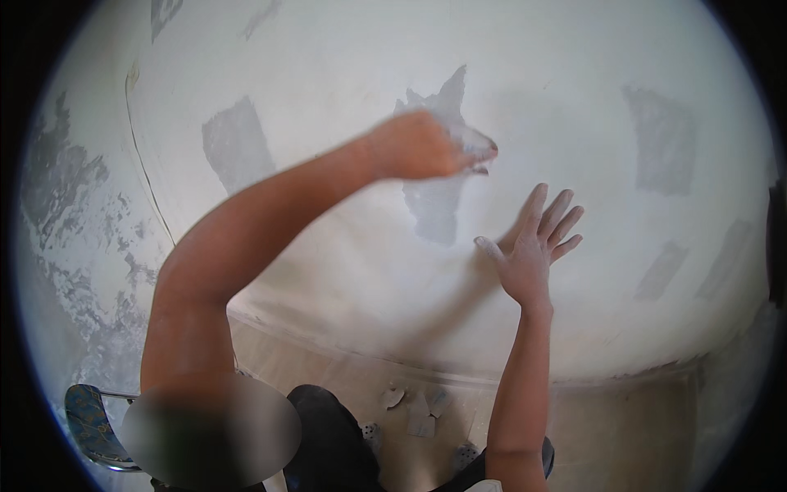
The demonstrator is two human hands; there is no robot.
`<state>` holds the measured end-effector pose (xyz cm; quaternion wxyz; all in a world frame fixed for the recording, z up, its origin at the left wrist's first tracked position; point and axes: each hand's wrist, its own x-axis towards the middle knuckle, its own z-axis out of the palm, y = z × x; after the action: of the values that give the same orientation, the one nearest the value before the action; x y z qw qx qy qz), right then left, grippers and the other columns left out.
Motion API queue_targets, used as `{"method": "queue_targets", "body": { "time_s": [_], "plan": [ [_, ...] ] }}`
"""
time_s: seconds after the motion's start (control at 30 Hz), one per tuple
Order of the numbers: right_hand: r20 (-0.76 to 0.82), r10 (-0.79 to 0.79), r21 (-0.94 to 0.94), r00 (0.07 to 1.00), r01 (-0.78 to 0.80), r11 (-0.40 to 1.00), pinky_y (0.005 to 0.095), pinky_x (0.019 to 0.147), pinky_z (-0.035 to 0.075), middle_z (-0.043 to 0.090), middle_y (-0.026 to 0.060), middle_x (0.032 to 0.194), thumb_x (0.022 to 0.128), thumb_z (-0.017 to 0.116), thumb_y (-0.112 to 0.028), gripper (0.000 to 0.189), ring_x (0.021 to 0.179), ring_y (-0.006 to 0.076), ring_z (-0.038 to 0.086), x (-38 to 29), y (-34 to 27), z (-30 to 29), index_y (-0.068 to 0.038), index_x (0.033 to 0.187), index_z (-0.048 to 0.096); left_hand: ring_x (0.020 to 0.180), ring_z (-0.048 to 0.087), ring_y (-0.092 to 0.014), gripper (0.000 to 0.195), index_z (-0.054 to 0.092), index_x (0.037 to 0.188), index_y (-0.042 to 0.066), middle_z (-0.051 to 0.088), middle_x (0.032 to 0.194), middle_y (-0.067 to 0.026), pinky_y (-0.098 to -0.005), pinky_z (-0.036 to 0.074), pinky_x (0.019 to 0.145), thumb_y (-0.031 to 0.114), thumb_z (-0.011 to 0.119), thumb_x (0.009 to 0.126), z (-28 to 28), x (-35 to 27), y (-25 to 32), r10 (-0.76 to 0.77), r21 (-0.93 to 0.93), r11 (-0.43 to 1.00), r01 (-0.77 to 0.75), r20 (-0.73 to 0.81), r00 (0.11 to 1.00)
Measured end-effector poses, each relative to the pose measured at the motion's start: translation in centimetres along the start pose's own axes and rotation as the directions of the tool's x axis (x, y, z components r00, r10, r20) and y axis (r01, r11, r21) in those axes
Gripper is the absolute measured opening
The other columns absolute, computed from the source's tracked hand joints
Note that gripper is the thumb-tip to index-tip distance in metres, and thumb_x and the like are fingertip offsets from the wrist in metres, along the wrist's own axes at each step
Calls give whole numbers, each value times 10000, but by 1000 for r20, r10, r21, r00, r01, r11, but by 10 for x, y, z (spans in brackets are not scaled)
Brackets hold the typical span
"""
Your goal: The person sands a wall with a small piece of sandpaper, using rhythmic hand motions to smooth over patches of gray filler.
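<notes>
My left hand (413,147) reaches across a pale wall (344,252), its fingers closed around a thin whitish sheet (476,142). Blur hides the sheet's exact kind. Behind this hand lies a jagged grey patch (433,212) on the wall, partly covered by the hand and wrist. Lower and to the right, my right hand (529,252) is spread against the wall with fingers apart and nothing in it. Whitish dust coats its thumb and fingers.
More grey patches (237,144) mark the wall, and its left part (86,270) is mottled. A thin dark line (144,166) runs down there. A chair with a patterned backrest (98,424) stands lower left. Several pale pieces (421,424) lie on the floor (615,430) near my feet.
</notes>
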<state>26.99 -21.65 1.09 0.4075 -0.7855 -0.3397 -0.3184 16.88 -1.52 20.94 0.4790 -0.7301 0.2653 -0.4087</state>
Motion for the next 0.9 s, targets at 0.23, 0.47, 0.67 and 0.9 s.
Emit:
{"method": "queue_targets", "body": {
  "time_s": [0.23,0.47,0.67,0.9],
  "plan": [
    [-1,-3,4,1000,3,1000,797,1169,-75,-115,282,1752,848,817,-538,1245,1574,570,-173,-2,5,5,-135,1723,28,670,724,-293,302,686,1274,200,732,823,-93,-419,600,590,354,580,1037,-5,1,6,-104,-136,984,116,96,990],
    [12,3,-14,1000,-3,1000,782,1193,-48,-92,239,1769,882,818,-415,1151,1588,552,-145,-3,0,-2,-208,1730,67,665,722,-279,242,696,1217,177,733,802,-29,-409,591,552,277,583,1027,-1,0,0,-233,-106,962,250,149,961],
    [89,21,-36,996,-18,999,747,1226,-30,-71,190,1785,882,835,-279,1119,1610,503,-126,-4,6,-15,-268,1727,102,708,699,-279,479,608,1423,262,680,817,-43,-424,560,570,145,601,958,9,1,-3,-121,-106,987,125,38,992],
    [93,36,-20,995,-35,999,717,1243,-46,-87,181,1787,869,847,-316,1152,1617,459,-166,-1,9,-12,-275,1729,82,624,698,-362,228,596,1230,121,655,660,-123,-486,601,634,277,526,1079,20,-3,16,-19,-212,977,36,80,997]
  ]
}}
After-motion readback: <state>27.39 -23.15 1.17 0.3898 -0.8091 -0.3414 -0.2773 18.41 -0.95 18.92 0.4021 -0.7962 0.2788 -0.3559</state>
